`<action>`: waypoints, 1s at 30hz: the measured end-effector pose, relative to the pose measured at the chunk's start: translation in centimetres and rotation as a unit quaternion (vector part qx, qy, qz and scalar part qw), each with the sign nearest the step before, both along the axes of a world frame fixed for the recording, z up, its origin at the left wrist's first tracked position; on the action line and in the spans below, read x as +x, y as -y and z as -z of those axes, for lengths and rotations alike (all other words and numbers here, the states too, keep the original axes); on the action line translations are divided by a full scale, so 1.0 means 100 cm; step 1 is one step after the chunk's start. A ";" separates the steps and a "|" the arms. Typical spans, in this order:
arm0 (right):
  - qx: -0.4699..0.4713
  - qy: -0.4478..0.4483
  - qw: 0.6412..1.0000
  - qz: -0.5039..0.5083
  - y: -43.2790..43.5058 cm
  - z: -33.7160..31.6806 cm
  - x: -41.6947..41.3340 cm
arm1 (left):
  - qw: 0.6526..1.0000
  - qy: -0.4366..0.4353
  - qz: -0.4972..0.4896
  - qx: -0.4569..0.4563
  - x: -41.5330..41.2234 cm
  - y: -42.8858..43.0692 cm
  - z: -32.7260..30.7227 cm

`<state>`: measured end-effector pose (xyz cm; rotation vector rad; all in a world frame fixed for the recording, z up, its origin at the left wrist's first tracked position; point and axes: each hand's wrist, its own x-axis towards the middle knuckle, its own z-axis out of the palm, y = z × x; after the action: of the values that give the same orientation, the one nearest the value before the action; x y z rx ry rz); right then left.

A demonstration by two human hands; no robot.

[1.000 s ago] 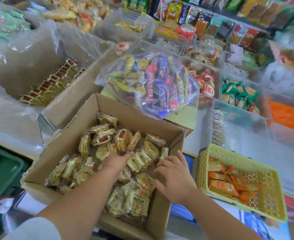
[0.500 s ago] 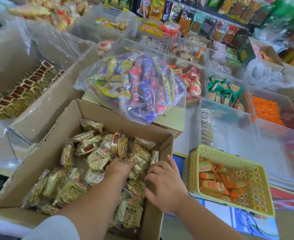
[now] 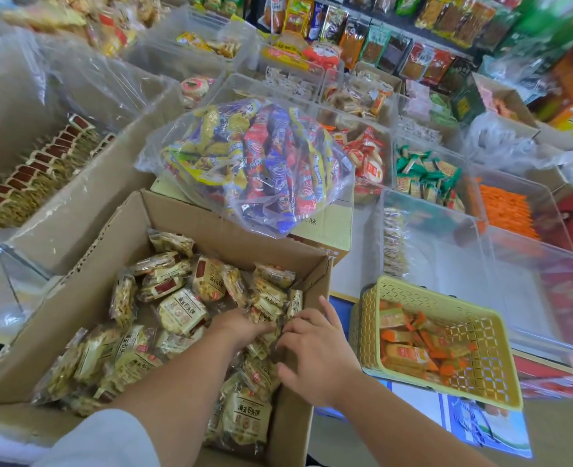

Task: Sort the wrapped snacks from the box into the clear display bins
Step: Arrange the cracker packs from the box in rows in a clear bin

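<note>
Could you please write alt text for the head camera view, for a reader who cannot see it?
A person's left hand and right hand reach among wrapped snacks in an open cardboard box. A yellow basket of orange packets sits to its right, with clear display bins beyond.

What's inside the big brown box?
Yellow wrapped snacks lie piled in the cardboard box, with the left hand and right hand among them. The bottom is mostly covered, so deeper layers can't be seen.

Bright, even light with soft shadows. Glare whitens the clear bins (image 3: 527, 264) and plastic bag (image 3: 254, 170). Edges bend and blur, and the far shelf (image 3: 446, 45) looks smeared.
</note>
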<state>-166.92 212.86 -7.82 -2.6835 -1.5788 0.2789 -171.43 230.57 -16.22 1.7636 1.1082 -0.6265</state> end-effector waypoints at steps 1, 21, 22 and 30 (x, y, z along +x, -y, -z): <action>-0.002 0.001 1.000 0.000 0.000 0.000 0.000 | 1.000 0.009 -0.004 0.012 0.000 0.002 0.000; 0.035 -0.014 0.999 -0.034 0.004 0.003 0.005 | 0.967 0.147 -0.207 -0.031 -0.063 -0.027 -0.017; 0.040 -0.021 0.998 -0.040 0.004 0.003 0.006 | 0.963 0.157 -0.218 -0.029 -0.065 -0.025 -0.020; 0.189 -0.247 0.950 -0.007 -0.001 -0.016 0.034 | 0.928 0.211 -0.304 0.039 -0.089 0.006 -0.082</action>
<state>-163.49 212.96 -6.19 -2.1001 -1.3327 0.5366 -180.36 229.95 -8.01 1.4086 1.2849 0.1719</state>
